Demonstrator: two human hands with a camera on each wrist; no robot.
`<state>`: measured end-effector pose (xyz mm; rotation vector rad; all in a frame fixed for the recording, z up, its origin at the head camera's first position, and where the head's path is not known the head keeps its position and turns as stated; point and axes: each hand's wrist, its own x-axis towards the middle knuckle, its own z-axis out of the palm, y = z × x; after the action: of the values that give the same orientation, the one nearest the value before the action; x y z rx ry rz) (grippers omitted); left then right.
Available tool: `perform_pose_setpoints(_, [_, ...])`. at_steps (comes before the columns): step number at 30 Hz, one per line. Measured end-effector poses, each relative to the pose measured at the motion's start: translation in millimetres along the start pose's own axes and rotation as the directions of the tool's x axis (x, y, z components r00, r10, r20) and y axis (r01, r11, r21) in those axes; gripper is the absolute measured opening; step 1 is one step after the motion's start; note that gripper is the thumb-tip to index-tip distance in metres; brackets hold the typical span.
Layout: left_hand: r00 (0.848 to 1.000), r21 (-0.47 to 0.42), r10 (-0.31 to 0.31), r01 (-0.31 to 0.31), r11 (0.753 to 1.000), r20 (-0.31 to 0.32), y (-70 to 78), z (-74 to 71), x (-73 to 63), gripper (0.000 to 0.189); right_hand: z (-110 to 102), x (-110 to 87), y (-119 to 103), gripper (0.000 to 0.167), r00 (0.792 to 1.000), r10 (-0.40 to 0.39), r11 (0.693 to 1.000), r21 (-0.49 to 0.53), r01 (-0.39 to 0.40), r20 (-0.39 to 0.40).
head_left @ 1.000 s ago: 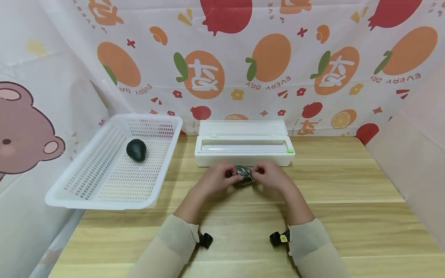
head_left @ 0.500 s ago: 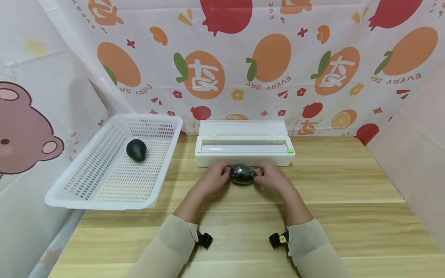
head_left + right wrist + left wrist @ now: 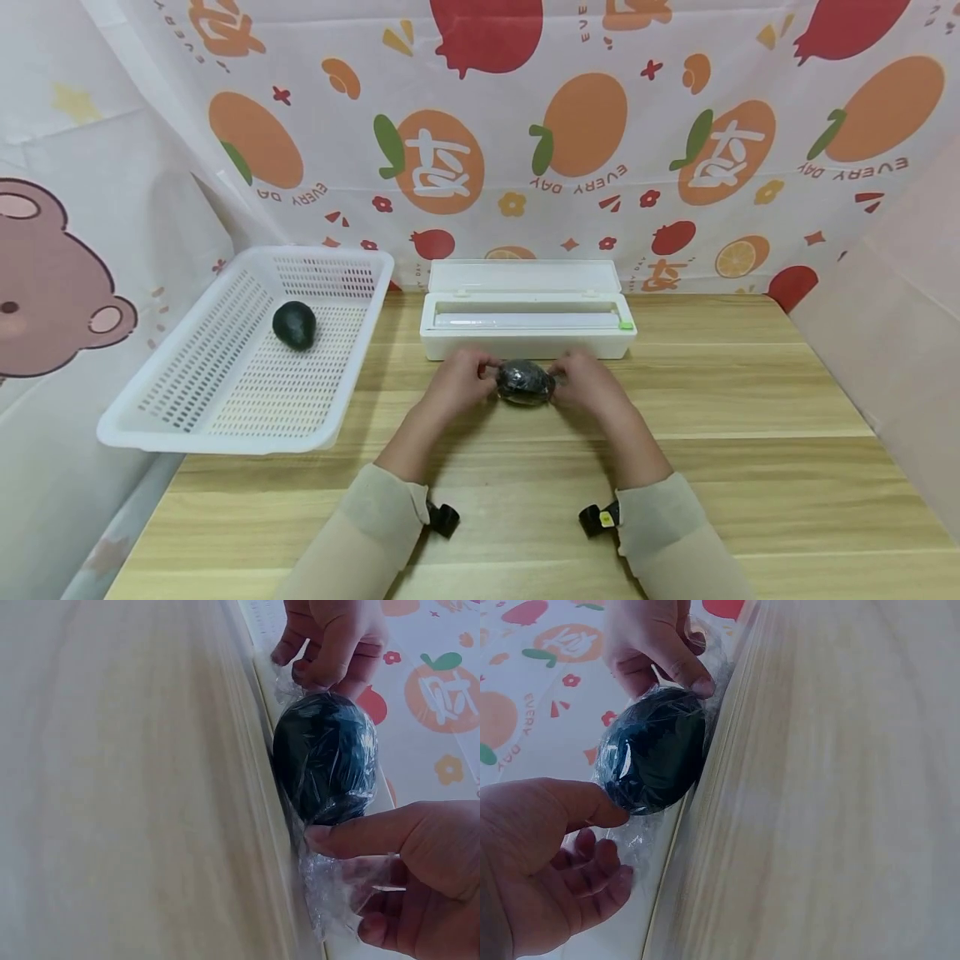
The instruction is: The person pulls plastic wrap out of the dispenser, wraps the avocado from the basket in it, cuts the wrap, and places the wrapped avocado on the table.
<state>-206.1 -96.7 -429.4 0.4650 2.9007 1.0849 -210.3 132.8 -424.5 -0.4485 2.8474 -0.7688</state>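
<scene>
A dark avocado wrapped in clear cling film (image 3: 525,382) is between my two hands, just in front of the white cling film box. My left hand (image 3: 457,382) holds its left end; in the left wrist view the thumb touches the wrapped fruit (image 3: 654,754) and the other fingers curl by the loose film. At the opposite end my right hand (image 3: 588,385) pinches the film, its thumb pressing close to the fruit, as the right wrist view shows. Loose film (image 3: 322,889) bunches out at both ends. The right fingers are partly hidden behind the film.
The white box (image 3: 525,344) has its lid raised, with a film roll (image 3: 525,320) inside and a green slider (image 3: 626,326) at its right. To the left stands a white perforated basket (image 3: 345,367) holding an unwrapped avocado (image 3: 294,325). A fruit-patterned sheet hangs behind the wooden table (image 3: 750,392).
The fingers that covered the wrapped avocado have moved out to its two ends, leaving it more exposed. It has shifted slightly toward me. The basket and box stay put.
</scene>
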Motion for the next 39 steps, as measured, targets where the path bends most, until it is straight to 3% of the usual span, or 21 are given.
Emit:
perform_pose_setpoints(5, [0.999,-0.013,-0.044,0.044,0.999,0.008,2.0,-1.5,-2.3,0.022,2.2,0.1,1.0,0.021,0.999,-0.029,0.999,0.033,0.029,-0.021])
perform_pose_setpoints(11, [0.995,-0.055,-0.065,0.069,0.996,0.072,-3.5,0.5,-2.0,0.022,4.4,-0.7,3.6,0.031,1.0,-0.017,0.989,0.145,0.018,-0.003])
perform_pose_setpoints(15, [0.993,-0.206,-0.034,0.057,0.977,0.11,-7.5,-0.7,-1.8,0.029,5.1,-0.3,8.5,0.034,0.999,-0.052,0.953,0.298,0.05,0.001])
perform_pose_setpoints(18, [0.993,-0.395,-0.016,0.061,0.917,0.118,-9.2,-3.3,-0.7,0.034,1.7,-1.0,11.3,0.033,0.997,-0.074,0.887,0.456,0.069,-0.007])
perform_pose_setpoints(21, [0.994,-0.507,0.005,0.053,0.86,0.113,-9.2,-6.2,0.8,0.036,-2.4,-2.2,13.0,0.034,0.995,-0.094,0.796,0.599,0.083,-0.012])
perform_pose_setpoints(24, [0.991,-0.528,0.027,0.046,0.848,0.129,-8.5,-7.7,0.9,0.04,-4.0,-3.1,14.6,0.034,0.992,-0.125,0.706,0.701,0.097,-0.011])
perform_pose_setpoints(28, [0.976,-0.569,0.079,0.05,0.821,0.201,-7.0,-8.6,-1.3,0.043,-3.4,-3.8,13.3,0.033,0.983,-0.183,0.594,0.796,0.113,-0.003])
perform_pose_setpoints(32, [0.959,-0.619,0.106,0.084,0.781,0.264,-4.4,-9.5,-3.5,0.04,-2.7,-4.6,7.0,0.035,0.968,-0.252,0.498,0.858,0.128,0.002])
perform_pose_setpoints(36, [0.946,-0.642,0.111,0.118,0.758,0.305,-2.9,-9.8,-4.8,0.053,-2.2,-5.9,1.1,0.038,0.952,-0.307,0.408,0.9,0.154,-0.024])
perform_pose_setpoints(39, [0.928,-0.708,0.112,0.19,0.681,0.356,-3.0,-9.0,-5.0,0.061,-2.3,-6.7,-2.3,0.042,0.95,-0.308,0.338,0.928,0.161,-0.052])
